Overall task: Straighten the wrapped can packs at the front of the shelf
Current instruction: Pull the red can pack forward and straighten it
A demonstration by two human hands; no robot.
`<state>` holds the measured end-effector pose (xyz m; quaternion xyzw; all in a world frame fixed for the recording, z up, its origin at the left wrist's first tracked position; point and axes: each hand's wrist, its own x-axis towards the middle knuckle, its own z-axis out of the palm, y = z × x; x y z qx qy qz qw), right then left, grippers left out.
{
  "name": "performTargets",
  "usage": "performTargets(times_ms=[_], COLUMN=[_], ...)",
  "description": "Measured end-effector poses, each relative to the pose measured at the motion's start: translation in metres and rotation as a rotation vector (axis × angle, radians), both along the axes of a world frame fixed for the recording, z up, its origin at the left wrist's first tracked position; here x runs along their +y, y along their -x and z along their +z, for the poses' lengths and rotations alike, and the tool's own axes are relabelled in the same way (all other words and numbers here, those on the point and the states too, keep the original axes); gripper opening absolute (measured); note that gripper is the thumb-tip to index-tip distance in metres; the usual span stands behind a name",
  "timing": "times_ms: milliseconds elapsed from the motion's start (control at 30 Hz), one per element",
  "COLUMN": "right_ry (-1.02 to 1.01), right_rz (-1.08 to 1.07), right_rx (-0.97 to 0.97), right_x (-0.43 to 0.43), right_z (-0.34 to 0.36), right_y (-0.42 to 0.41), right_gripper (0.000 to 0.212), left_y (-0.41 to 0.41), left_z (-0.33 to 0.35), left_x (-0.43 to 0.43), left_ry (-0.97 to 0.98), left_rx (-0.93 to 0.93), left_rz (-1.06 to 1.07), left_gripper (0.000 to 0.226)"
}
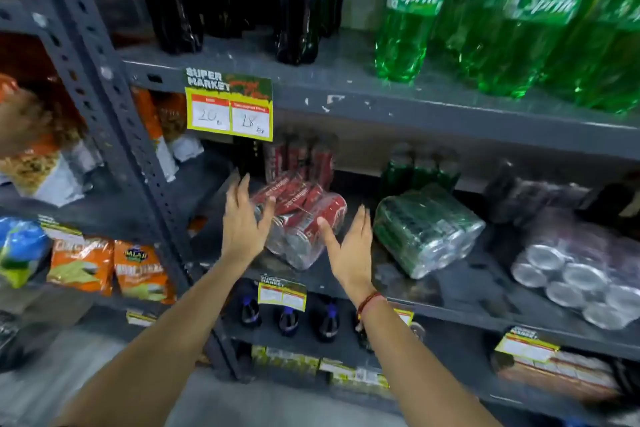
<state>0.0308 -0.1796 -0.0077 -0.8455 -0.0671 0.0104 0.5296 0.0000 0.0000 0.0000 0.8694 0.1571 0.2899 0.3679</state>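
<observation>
A plastic-wrapped pack of red cans (304,215) lies on its side, skewed, at the front left of the grey middle shelf (433,291). My left hand (242,222) is spread open against the pack's left end. On the pack's right side, my right hand (349,250) is open with the thumb touching the can bottoms. A wrapped pack of green cans (426,229) lies angled to the right of it. Further right sits a wrapped pack of dark purple cans (581,270), ends facing out.
Upright red cans (301,156) and green cans (419,166) stand behind the packs. Dark cola bottles (298,0) and green Sprite bottles (408,10) fill the shelf above. A price tag (229,107) hangs from its edge. Snack bags (110,267) fill the left rack beyond a grey upright (114,107).
</observation>
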Motion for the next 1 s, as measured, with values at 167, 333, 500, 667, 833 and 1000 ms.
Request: performTargets(times_ms=[167, 333, 500, 667, 833, 1000], right_ry=[-0.292, -0.453, -0.545, -0.476, -0.21, -0.141], right_rz=[-0.008, 0.0, -0.035, 0.054, 0.174, 0.164], right_rx=[0.533, 0.648, 0.59, 0.38, 0.12, 0.079], right_x=[0.024, 0.043, 0.049, 0.038, 0.022, 0.017], right_z=[-0.016, -0.027, -0.038, -0.036, -0.037, -0.046], right_y=[-0.03, -0.033, -0.038, -0.029, -0.041, -0.044], right_gripper=[0.111, 0.117, 0.102, 0.083, 0.11, 0.121], left_y=[-0.064, -0.074, -0.07, -0.052, -0.038, -0.029], left_z=[0.001, 0.001, 0.004, -0.006, -0.028, -0.056], left_x=[0.041, 0.054, 0.058, 0.065, 0.062, 0.04], left_ry=[0.145, 0.317, 0.363, 0.452, 0.572, 0.613], left_rx=[0.42, 0.54, 0.557, 0.376, 0.2, 0.1], left_rz=[-0.016, -0.173, -0.256, -0.32, -0.379, -0.283], left_gripper=[0.071, 0.061, 0.055, 0.058, 0.062, 0.052])
